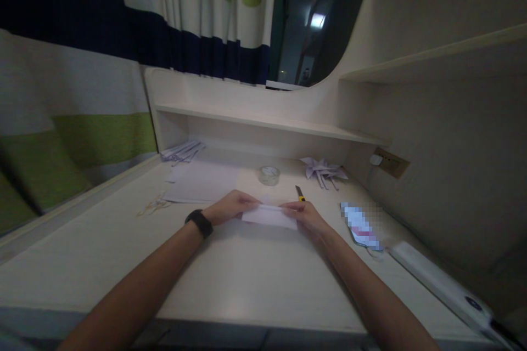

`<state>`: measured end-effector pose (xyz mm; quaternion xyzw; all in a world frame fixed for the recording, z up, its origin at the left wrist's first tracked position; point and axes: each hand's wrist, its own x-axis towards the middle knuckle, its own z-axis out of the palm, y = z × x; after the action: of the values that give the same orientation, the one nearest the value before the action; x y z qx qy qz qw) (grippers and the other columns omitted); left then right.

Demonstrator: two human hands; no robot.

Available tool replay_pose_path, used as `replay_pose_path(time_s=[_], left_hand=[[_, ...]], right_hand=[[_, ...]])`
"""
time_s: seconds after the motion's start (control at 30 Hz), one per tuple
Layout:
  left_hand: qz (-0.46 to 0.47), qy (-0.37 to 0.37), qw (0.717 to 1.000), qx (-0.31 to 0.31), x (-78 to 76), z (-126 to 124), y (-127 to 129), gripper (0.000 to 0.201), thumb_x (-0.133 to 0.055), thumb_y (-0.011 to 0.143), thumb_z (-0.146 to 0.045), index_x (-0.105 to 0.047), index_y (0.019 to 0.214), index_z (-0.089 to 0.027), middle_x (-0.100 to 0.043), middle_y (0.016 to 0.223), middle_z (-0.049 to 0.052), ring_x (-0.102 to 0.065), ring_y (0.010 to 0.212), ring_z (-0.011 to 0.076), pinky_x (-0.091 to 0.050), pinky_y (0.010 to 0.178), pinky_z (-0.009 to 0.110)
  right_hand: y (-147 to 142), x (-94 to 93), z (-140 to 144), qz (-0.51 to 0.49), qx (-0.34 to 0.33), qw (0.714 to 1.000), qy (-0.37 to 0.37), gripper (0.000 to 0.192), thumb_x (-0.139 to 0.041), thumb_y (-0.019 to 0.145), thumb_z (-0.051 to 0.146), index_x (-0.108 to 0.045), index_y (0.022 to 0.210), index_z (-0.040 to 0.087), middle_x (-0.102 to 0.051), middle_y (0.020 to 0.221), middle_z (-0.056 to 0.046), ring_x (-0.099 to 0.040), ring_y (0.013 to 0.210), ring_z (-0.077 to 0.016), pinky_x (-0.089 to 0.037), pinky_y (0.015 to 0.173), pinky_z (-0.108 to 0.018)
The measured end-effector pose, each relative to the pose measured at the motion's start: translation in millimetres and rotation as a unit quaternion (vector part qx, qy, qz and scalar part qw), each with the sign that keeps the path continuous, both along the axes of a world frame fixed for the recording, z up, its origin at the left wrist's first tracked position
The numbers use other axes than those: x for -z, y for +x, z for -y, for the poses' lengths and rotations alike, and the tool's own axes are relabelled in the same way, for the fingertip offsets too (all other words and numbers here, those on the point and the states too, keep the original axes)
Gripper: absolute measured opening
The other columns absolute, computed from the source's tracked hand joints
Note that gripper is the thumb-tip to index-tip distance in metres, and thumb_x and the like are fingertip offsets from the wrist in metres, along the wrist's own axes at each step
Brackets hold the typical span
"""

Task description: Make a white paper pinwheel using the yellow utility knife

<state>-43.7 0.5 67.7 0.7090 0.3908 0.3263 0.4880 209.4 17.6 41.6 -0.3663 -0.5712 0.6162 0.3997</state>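
A small white sheet of paper is stretched between my two hands over the middle of the desk, its far edge turned up in a narrow fold or roll. My left hand, with a black band on the wrist, pinches the left end of that edge. At the right end, my right hand grips the same edge between thumb and fingers. Just beyond the right hand lies a yellow utility knife, its handle partly hidden. A roll of clear tape rests behind the paper.
White paper sheets lie at the back left, with paper strips behind them and thin string-like pieces in front. Paper pinwheels sit at the back right. A phone and a long white bar lie along the right side.
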Motion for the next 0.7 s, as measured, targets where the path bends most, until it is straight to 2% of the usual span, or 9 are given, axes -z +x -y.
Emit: replay_pose_path(time_s=[0.17, 0.37, 0.5, 0.7], left_hand=[[0.030, -0.026, 0.999, 0.014, 3.1, -2.5, -2.4, 0.047, -0.061, 0.077, -0.048, -0.069, 0.102, -0.009, -0.065, 0.077, 0.007, -0.052, 0.061, 0.0126, -0.039, 0.056, 0.024], [0.020, -0.003, 1.000, -0.003, 8.4, -6.4, -3.3, 0.048, -0.060, 0.077, -0.048, -0.070, 0.101, -0.008, -0.065, 0.073, 0.007, -0.050, 0.059, 0.0122, -0.036, 0.052, 0.023], [0.011, 0.018, 0.999, -0.024, 4.8, -4.8, -2.1, 0.044, -0.065, 0.074, -0.044, -0.070, 0.102, -0.010, -0.068, 0.083, 0.009, -0.054, 0.068, 0.0150, -0.040, 0.059, 0.025], [0.000, 0.008, 0.999, -0.042, -2.3, 2.9, 2.2, 0.045, -0.068, 0.071, -0.042, -0.070, 0.104, -0.011, -0.068, 0.074, 0.007, -0.051, 0.059, 0.0130, -0.038, 0.055, 0.024]], right_hand=[[0.4, 2.9, -2.0, -0.015, -0.019, 1.000, 0.005, 0.040, -0.077, 0.062, 0.046, -0.074, 0.085, 0.013, -0.069, 0.069, -0.007, -0.058, 0.057, -0.0151, -0.046, 0.053, -0.028], [1.0, 6.2, -3.2, -0.007, -0.016, 1.000, 0.024, 0.040, -0.074, 0.067, 0.045, -0.073, 0.092, 0.015, -0.069, 0.071, -0.006, -0.058, 0.058, -0.0152, -0.046, 0.055, -0.029], [0.1, 4.8, -3.1, -0.005, 0.009, 1.000, 0.028, 0.037, -0.078, 0.062, 0.042, -0.074, 0.089, 0.016, -0.069, 0.071, -0.006, -0.059, 0.060, -0.0159, -0.047, 0.058, -0.030], [-2.2, -3.3, 2.2, 0.009, 0.038, 0.999, 0.024, 0.038, -0.080, 0.058, 0.042, -0.075, 0.084, 0.016, -0.069, 0.068, -0.006, -0.058, 0.059, -0.0156, -0.046, 0.059, -0.032]])
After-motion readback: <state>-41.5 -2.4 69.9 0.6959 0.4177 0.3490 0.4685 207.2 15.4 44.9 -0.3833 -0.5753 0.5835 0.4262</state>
